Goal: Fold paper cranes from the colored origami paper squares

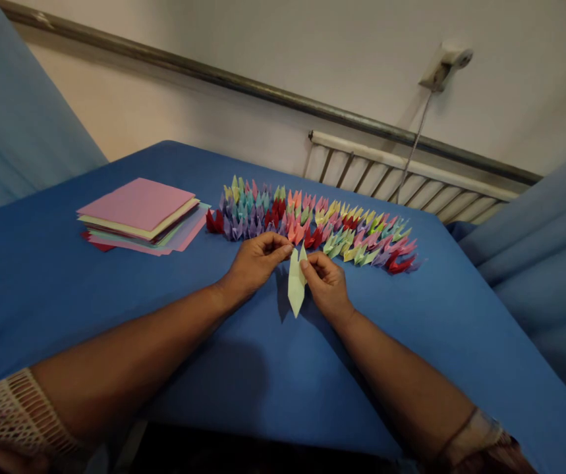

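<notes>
A pale yellow-green piece of folded origami paper [296, 284] is held up over the blue table, its lower end pointed and its top split into two narrow points. My right hand [329, 284] is closed on its right edge, thumb on the near face. At its upper left point, my left hand [259, 263] is closed in a pinch, thumb against forefinger. Just behind both hands stand rows of small folded paper cranes [296, 230] in many colours.
A stack of square coloured paper sheets [137, 204], pink on top, lies at the left on the blue cloth-covered table [203, 388]. Behind it are a wall rail [263, 92], a radiator [362, 168] and a hanging cord [416, 141]. Blue curtains [554, 230] hang at both sides.
</notes>
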{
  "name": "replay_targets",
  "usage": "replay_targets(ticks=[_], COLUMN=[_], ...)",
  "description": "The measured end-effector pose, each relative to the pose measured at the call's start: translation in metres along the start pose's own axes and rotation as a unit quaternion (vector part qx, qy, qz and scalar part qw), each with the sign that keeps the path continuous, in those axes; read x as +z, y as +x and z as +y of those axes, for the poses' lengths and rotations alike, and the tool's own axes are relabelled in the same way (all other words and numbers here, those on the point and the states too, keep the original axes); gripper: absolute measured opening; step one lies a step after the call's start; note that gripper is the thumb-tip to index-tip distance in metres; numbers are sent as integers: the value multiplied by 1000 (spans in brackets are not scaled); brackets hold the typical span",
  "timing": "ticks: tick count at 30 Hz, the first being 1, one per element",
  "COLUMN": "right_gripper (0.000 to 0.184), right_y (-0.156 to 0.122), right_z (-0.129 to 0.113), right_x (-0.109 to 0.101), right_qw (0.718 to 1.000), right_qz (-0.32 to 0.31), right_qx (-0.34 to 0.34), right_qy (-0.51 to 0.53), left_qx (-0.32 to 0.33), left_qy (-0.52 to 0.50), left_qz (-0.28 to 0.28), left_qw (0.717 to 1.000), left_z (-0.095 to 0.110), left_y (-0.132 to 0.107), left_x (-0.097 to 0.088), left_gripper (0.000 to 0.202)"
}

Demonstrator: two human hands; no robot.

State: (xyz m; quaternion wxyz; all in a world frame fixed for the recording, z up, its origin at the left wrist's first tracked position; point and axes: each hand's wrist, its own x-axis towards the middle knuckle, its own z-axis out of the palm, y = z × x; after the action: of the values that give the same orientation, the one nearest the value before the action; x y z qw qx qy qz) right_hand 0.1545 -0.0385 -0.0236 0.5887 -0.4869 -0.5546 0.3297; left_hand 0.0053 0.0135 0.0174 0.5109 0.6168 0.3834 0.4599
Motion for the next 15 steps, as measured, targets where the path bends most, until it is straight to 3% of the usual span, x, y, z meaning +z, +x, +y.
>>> replay_targets(ticks=[7, 15], right_gripper=[36, 40], right_y=[3, 7], right_z=[-7, -5], right_x=[-6, -7], right_qw=[975, 964], right_qz=[-38, -112], right_qx=[156, 169], right_qy=[153, 173], left_qx=[77, 195], left_qy=[141, 251], left_qz=[-107, -136], left_qw=[981, 938], left_z=[4, 11], left_y=[7, 8], left_x=[-13, -24], left_gripper=[18, 16])
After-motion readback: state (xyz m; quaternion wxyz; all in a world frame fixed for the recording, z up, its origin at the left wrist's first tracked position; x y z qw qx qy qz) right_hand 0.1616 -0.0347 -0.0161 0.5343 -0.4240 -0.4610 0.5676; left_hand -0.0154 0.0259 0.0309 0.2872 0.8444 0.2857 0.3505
